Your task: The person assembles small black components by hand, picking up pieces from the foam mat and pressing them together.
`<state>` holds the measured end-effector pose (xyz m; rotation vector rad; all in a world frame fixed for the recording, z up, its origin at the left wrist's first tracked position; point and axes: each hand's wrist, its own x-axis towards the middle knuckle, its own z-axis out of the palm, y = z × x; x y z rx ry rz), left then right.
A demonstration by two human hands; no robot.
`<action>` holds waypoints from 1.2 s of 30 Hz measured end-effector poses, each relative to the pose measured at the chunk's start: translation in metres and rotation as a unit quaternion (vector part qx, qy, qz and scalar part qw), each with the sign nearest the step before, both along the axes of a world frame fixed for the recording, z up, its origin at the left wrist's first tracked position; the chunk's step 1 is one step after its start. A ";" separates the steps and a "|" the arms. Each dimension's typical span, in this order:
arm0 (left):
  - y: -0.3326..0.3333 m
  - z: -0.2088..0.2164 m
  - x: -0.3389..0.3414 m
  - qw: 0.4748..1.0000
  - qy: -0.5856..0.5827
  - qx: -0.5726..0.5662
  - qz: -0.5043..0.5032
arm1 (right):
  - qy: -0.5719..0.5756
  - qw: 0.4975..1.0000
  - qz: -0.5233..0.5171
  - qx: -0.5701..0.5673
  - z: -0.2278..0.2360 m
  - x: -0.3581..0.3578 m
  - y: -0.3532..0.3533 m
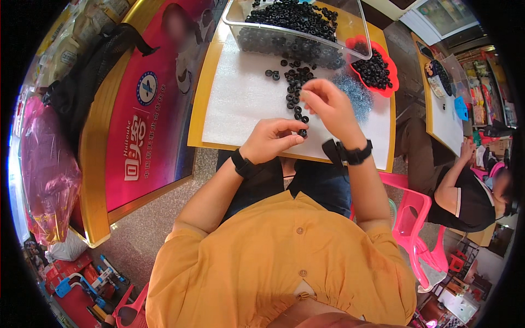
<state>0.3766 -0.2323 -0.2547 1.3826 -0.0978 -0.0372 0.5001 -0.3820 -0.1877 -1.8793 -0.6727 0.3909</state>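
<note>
Between the thumb and forefinger of my left hand point(268, 141) is a small round black piece point(302, 133), held over the near edge of the white sheet point(235, 120). My right hand point(331, 109) hovers just above and to the right, its thumb and fingertips pinched together; whatever they may hold is too small to make out. Several loose black ring-shaped pieces point(293, 90) lie in a strip just beyond my hands. Partly behind my right hand, a patch of tiny glittering blue bits point(355, 98) spreads over the sheet.
A clear plastic bin point(232, 22) of black pieces stands at the table's far side. Right of it sits a red dish point(389, 92) with more. A pink chair point(410, 213) and another seated person point(465, 197) are at the right. A pink-panelled counter point(147, 126) stands left.
</note>
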 end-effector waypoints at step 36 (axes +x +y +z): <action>0.001 0.000 0.000 0.997 -0.021 0.074 0.020 | 0.134 0.968 -0.007 0.211 -0.049 -0.063 -0.056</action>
